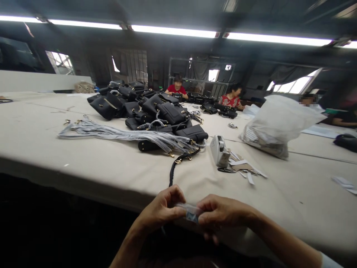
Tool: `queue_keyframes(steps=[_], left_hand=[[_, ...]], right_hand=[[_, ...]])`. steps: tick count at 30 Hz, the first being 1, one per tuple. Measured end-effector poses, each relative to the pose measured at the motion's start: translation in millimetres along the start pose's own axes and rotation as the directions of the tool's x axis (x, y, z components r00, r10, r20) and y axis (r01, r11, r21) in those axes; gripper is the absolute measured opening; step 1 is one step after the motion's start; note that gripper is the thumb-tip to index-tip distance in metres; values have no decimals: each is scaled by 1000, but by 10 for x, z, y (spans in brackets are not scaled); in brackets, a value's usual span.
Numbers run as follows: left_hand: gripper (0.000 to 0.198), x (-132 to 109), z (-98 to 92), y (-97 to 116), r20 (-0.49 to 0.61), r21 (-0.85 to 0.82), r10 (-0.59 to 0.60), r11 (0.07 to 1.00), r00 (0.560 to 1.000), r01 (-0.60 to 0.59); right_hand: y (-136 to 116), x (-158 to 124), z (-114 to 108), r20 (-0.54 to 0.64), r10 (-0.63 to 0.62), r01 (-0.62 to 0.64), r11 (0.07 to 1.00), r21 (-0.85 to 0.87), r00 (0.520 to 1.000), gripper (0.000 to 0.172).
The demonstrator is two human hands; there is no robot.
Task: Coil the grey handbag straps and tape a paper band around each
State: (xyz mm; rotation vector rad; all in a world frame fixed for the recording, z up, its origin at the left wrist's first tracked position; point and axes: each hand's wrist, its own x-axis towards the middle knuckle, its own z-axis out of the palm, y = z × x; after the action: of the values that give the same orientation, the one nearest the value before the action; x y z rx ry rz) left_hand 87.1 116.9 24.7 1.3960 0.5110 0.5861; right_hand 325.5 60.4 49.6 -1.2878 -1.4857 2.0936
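My left hand (161, 208) and my right hand (220, 215) meet at the near edge of the table (83, 156). Both pinch a small clear plastic piece (191, 213) between their fingertips; what it wraps is too small to tell. A black strap (174, 171) lies on the table just beyond my hands, running toward a pile of black handbags (156, 111). A bundle of plastic-wrapped straps (117, 134) with gold clips lies left of that pile.
A white tape dispenser (219, 150) stands beside paper scraps (245, 167). A large filled clear plastic bag (276, 124) sits at right. Three people sit at the far side with more black bags. Loose white slips (344, 184) lie at far right.
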Motion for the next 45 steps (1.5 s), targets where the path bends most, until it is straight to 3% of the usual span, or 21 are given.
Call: queue_keyframes(steps=[3,5,7,9,11,14,15,16,19,22,24,25,27,28,30,31,33,36,40,43,45], left_hand=[[43,-44,52,2,120,-15,-34,999,992,36],[44,-44,159,-11,126,-35,-29,999,992,34],[38,-7,339,-28,12,-13,56,998,998,-56],[33,54,559,-48,-162,79,195,980,967,-184],[34,111,766,-74,-250,164,277,957,928,-241],[38,144,968,-125,-233,108,218,974,948,-197],[41,141,1003,-143,-214,59,189,982,958,-181],[43,133,1027,-162,-193,2,170,985,966,-173],[48,110,1061,-210,-69,-198,127,970,990,-138],[51,89,1072,-209,34,-307,70,950,997,-57],[51,62,1060,-164,30,-246,93,966,995,-83],[50,42,1046,-131,27,-191,113,976,993,-106],[48,-9,999,-64,51,-79,124,990,991,-120],[47,-40,968,-35,64,-41,101,994,993,-99],[47,-109,897,7,68,-13,37,999,997,-36],[45,-146,860,23,51,-14,16,1000,999,-16],[33,-222,783,56,4,6,8,1000,1000,-8],[30,-309,651,123,-109,259,41,966,993,-11],[17,-293,421,186,-233,591,145,806,962,21],[10,-204,289,163,-211,546,145,838,967,-7],[15,-142,285,113,-165,421,150,904,975,-67]], right_hand=[[96,-156,118,92,20,-29,995,99,996,31],[75,-239,238,41,-147,134,964,229,988,34],[-29,-294,354,-126,-372,392,854,341,920,32],[-181,-323,431,-308,-550,629,712,313,776,24],[-316,-333,447,-456,-677,790,604,103,577,13],[-385,-330,384,-454,-860,800,435,-413,233,17],[-369,-327,354,-385,-909,736,370,-567,160,20],[-341,-323,327,-304,-945,664,307,-682,124,23],[-241,-303,289,-165,-979,541,206,-815,123,26],[-206,-280,312,-295,-952,552,287,-783,76,27],[-219,-281,313,-369,-928,533,337,-776,49,27],[-225,-288,297,-348,-937,503,321,-802,43,29],[-216,-312,228,-157,-985,407,171,-897,67,33],[-196,-325,181,-14,-994,350,52,-935,108,36],[-129,-345,85,215,-942,244,-152,-958,258,39],[-86,-350,48,266,-903,198,-208,-958,337,40],[4,-344,11,248,-851,124,-215,-969,462,39],[118,-320,57,137,-793,70,-118,-990,593,25],[171,-346,242,-25,-671,51,94,-994,741,17],[101,-430,411,-173,-466,93,495,-864,867,24],[12,-478,509,-188,-314,150,796,-586,930,34]])
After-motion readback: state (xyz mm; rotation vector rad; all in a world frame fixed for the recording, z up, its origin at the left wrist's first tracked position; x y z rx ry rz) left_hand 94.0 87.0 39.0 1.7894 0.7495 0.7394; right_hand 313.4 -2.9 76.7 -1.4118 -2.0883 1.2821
